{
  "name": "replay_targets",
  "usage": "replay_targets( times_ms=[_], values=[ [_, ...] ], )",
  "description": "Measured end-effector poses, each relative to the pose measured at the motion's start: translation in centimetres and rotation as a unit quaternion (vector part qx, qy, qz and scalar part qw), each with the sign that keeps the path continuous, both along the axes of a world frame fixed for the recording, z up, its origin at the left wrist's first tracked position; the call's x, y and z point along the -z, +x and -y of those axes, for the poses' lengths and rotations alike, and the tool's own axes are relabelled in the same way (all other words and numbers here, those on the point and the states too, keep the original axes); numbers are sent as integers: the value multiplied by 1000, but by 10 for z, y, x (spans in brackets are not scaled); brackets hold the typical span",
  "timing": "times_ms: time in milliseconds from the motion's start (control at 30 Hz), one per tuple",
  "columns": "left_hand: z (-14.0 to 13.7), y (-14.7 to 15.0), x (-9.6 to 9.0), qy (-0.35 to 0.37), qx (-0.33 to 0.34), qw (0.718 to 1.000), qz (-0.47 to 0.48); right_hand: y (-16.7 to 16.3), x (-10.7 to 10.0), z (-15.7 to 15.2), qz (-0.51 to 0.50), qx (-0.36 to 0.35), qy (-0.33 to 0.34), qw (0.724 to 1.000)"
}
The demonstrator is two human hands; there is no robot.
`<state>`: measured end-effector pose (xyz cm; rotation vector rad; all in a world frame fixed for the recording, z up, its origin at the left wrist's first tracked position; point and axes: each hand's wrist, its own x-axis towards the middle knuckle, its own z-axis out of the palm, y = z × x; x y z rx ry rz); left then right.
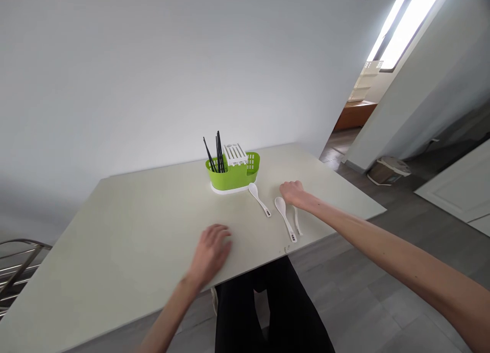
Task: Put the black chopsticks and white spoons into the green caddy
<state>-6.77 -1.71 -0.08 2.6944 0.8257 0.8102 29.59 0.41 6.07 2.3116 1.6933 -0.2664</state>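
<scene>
Three white spoons lie on the table, close to my right hand (292,191). One spoon (259,200) rests with its bowl near the green caddy (231,178). A second spoon (285,219) lies just left of my right wrist. The third spoon (297,222) is partly covered by my right wrist, so only its handle shows. My right hand is closed, knuckles up; whatever its fingers hold, if anything, is hidden. Slightly blurred, my left hand (212,251) is over the table's front part, fingers loosely bent with the thumb apart, holding nothing visible.
Black chopsticks (219,154) stand in the caddy's left side, beside a white slotted piece (235,154). The pale table (153,220) meets the wall behind. A metal rack (23,266) is at the left; a bin (388,170) stands on the floor to the right.
</scene>
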Motion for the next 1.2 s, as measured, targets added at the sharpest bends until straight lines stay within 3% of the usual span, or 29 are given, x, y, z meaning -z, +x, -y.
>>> replay_targets(
  times_ms=[100, 233, 333, 433, 500, 567, 667, 800, 900, 1033, 1200],
  values=[
    [20, 73, 8, 29, 158, 986, -40, -5, -9, 2, 15, 4, -34, 999],
    [29, 143, 19, 41, 191, 979, -57, -1, -27, 16, 25, 9, -22, 999],
    [28, 160, 26, 34, 185, 979, -82, 9, -45, 31, 27, 9, 16, 999],
    [30, 159, 28, 30, 170, 981, -88, 17, -69, 40, 28, 3, 65, 997],
    [31, 152, 26, 32, 174, 981, -83, 17, -88, 41, 20, -8, 120, 993],
    [28, 137, 22, 39, 192, 977, -80, 10, -108, 37, -14, -19, 222, 975],
    [12, 94, 14, 53, 187, 978, -74, -10, -140, 27, -95, -50, 403, 909],
    [-30, 8, 8, 65, 75, 994, -46, -42, -171, 2, -141, -105, 531, 829],
    [-59, -51, 9, 70, -42, 996, -24, -68, -178, -26, -126, -125, 563, 807],
    [-76, -89, 16, 50, -187, 981, 18, -103, -167, -62, -59, -160, 538, 825],
    [-79, -91, 19, 11, -202, 978, 46, -139, -136, -92, 25, -219, 442, 869]
  ],
)
